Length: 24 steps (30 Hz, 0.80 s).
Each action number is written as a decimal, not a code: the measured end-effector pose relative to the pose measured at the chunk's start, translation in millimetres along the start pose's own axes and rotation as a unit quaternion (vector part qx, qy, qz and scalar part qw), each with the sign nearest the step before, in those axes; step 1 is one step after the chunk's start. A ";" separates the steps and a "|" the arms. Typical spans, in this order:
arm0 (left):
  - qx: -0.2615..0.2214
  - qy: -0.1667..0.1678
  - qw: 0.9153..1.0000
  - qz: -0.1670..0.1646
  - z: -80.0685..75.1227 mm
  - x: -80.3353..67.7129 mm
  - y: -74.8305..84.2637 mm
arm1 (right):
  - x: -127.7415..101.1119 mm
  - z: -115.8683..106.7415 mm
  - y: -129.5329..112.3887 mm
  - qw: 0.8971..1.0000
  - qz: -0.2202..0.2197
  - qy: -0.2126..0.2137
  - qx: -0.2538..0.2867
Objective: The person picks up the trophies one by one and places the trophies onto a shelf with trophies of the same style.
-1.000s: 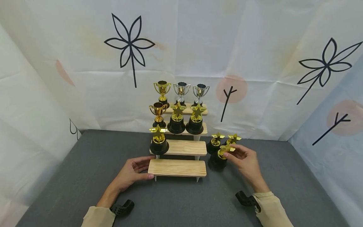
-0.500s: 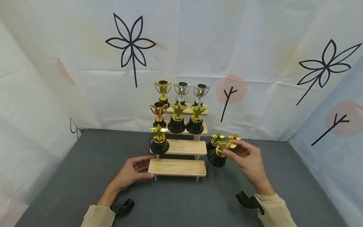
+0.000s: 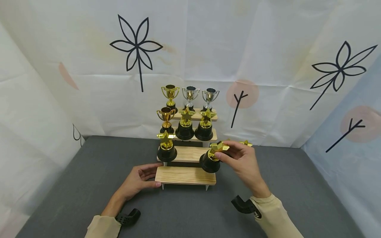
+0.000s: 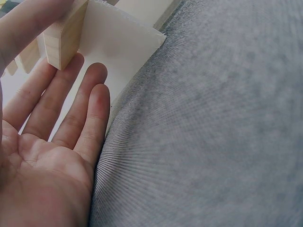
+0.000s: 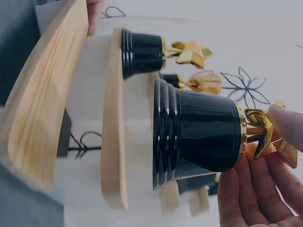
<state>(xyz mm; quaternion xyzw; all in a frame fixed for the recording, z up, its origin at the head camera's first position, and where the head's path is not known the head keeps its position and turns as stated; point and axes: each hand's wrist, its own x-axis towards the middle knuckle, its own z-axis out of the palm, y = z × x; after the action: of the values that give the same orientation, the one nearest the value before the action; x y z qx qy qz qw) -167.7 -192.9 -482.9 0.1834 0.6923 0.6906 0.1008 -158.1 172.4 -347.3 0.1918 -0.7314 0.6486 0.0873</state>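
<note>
My right hand [image 3: 244, 163] pinches the gold star of a star trophy [image 3: 210, 162] and holds it tilted over the right end of the tiered wooden display stand [image 3: 181, 175]. In the right wrist view, thumb and fingers take the star while the black base [image 5: 203, 132] points at the shelves. My left hand [image 3: 138, 180] holds the left end of the lowest shelf, thumb at its front corner and fingers along the back; in the left wrist view, fingertips touch the wooden shelf end [image 4: 61, 45]. Another star trophy [image 3: 166, 150] stands at the left of the second-lowest shelf.
Gold [image 3: 170, 94] and silver cup trophies [image 3: 190, 96] line the top shelf. Below them stand a bronze-coloured cup [image 3: 166, 117] and two star trophies [image 3: 185, 127]. Right of the stand, another star trophy [image 3: 245, 142] shows behind my right hand. A patterned cloth [image 3: 268, 59] hangs behind the grey table [image 3: 119, 148].
My right hand has lifted the star trophy from the group on the table and carried it left to the stand's right end. My left hand stays at the lowest shelf.
</note>
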 end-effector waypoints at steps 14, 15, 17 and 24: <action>0.000 0.001 1.000 -0.001 1.4 0.0 3.0 | 30.5 44.1 15.4 0.999 -0.001 -0.033 -0.008; -0.001 0.000 1.000 -0.001 1.5 0.1 3.0 | 31.9 45.9 16.3 0.999 0.001 -0.034 -0.007; -0.003 -0.001 1.000 -0.002 1.5 0.2 3.0 | 34.9 49.3 17.1 0.999 0.006 -0.038 -0.007; -0.005 0.000 1.000 -0.003 1.2 -0.3 2.8 | 46.3 59.2 17.7 0.999 0.014 -0.042 -0.015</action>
<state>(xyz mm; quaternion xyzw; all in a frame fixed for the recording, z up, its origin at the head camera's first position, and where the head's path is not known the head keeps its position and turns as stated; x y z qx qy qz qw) -166.7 -192.0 -480.1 0.1808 0.6896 0.6935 0.1041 -200.0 108.1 -354.6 0.2077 -0.7468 0.6298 0.0501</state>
